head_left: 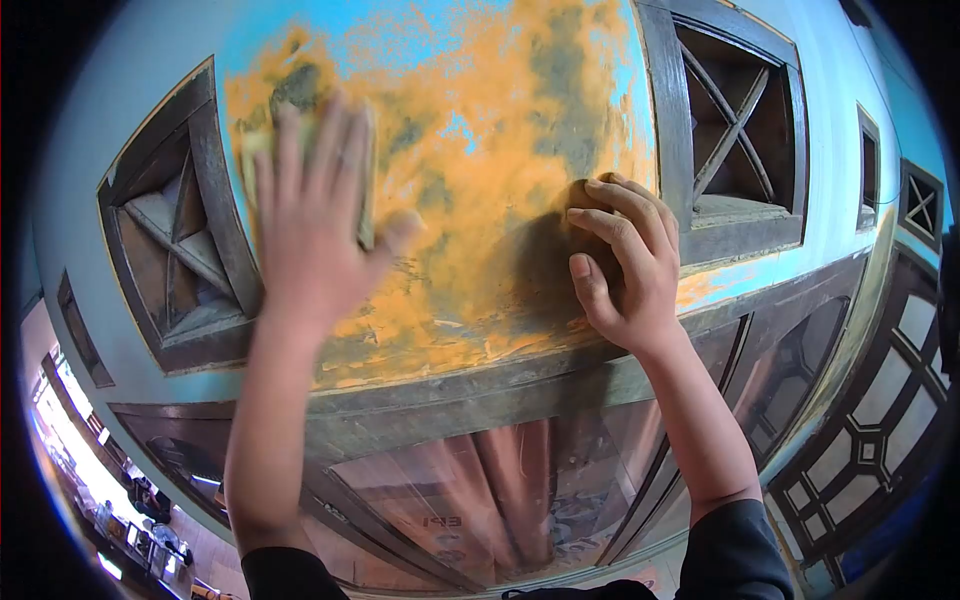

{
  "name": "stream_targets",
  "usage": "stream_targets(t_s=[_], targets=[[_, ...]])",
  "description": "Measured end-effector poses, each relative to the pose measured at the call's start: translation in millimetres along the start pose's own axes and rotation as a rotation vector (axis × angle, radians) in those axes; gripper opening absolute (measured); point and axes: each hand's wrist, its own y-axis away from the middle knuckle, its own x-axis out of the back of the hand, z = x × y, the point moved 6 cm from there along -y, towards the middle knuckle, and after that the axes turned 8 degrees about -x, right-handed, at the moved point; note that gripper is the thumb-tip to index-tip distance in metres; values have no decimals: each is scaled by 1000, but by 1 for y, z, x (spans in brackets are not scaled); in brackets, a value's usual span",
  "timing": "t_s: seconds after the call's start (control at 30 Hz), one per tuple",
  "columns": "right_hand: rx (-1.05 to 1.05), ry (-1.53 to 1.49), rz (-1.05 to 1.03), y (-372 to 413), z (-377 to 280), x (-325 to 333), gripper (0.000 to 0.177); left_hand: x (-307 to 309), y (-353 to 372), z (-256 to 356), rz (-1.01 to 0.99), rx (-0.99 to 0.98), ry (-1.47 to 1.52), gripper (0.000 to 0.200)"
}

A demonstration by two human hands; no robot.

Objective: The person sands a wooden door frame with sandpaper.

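Note:
My left hand is blurred by motion, its fingers stretched over a flat yellowish sanding block that it presses against the wall. Most of the block is hidden behind the palm and fingers. This part of the wall has patchy orange filler, dark smudges and bits of bright blue paint. My right hand holds nothing; with fingers apart and slightly bent, it rests against the wall near the right window frame.
Dark wooden frames with crossed bars surround a left opening and a right opening. Below the wall runs a wooden beam above glass panes with a pinkish curtain. A patterned door stands at the right.

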Motion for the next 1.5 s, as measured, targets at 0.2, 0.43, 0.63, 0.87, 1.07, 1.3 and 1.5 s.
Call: stream_targets(t_s=[0.2,0.43,0.63,0.87,1.07,1.3,1.5], targets=[[-29,-125,55,0,6,4,42,-5,-34,25,46,14,42,79],[2,-148,98,3,13,2,49,-3,-56,0,88,68,-5,83],[-35,-299,158,9,19,2,48,-6,-40,87,-117,-161,110,86],[-40,-263,157,8,19,0,44,-8,-48,-23,191,115,-52,76],[-26,-152,104,5,13,2,40,5,3,67,-112,-172,226,73],[-18,-30,46,12,7,-3,36,-6,54,75,-218,-96,163,76],[-40,88,-39,26,-1,-7,43,-1,67,-23,63,229,116,69]])
